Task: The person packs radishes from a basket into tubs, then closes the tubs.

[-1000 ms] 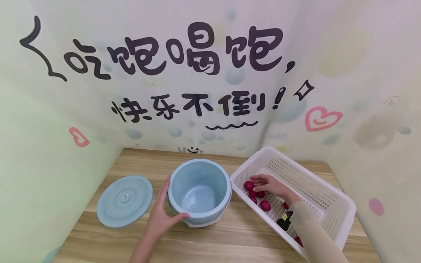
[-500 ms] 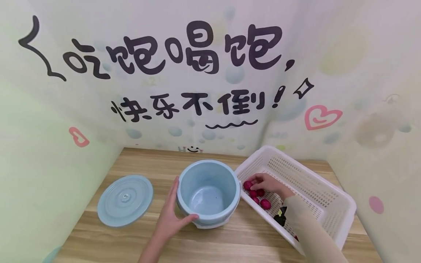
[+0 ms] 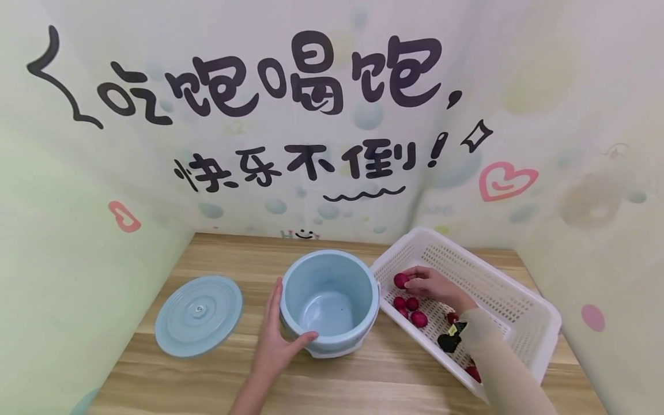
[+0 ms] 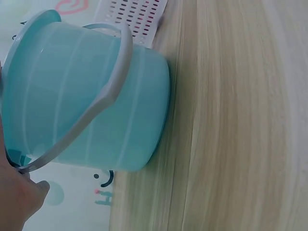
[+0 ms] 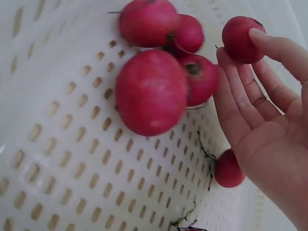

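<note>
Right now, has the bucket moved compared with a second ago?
Yes: the bucket has shifted right, away from the lid and toward the basket.

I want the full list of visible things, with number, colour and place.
Bucket: 1, blue, on table
Handle: 1, pale grey, on bucket
Lid: 1, blue, left of bucket
Basket: 1, white, right of bucket
Radishes: at least 6, red, in basket
Held radish: 1, red, in right hand
Unclear object: 1, black and yellow, beside sleeve
Table: 1, brown, underneath
Walls: 3, pale with black writing, behind and beside table
Sleeve: 1, beige, right forearm
Left hand: 1, bare, gripping bucket
Right hand: 1, bare, over basket
</note>
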Action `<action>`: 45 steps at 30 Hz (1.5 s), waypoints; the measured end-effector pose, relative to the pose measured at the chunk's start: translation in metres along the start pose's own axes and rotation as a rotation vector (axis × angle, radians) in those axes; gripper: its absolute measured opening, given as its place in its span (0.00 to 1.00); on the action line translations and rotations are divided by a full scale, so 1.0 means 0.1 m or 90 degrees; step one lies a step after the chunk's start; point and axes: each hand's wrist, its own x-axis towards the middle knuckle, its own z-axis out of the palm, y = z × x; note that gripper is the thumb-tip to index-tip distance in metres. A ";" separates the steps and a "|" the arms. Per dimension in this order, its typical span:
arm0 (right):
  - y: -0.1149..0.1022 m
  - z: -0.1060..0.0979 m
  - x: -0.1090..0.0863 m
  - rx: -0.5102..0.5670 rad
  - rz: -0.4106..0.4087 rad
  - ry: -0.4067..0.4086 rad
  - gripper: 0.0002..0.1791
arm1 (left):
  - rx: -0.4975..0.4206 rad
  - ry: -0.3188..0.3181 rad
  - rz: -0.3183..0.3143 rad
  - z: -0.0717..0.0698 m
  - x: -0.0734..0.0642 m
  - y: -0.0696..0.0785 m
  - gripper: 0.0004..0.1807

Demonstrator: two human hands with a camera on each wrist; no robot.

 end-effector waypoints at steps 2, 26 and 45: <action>-0.02 -0.04 -0.03 0.041 -0.004 -0.003 0.23 | 0.004 0.001 0.000 0.01 0.00 -0.01 0.69; -0.77 0.21 -0.44 0.040 -0.144 0.047 0.20 | -0.011 -0.001 -0.037 0.02 0.03 0.00 0.67; -1.11 0.65 -0.40 -0.014 -0.213 -0.002 0.23 | -0.009 0.014 -0.019 0.04 0.06 -0.01 0.66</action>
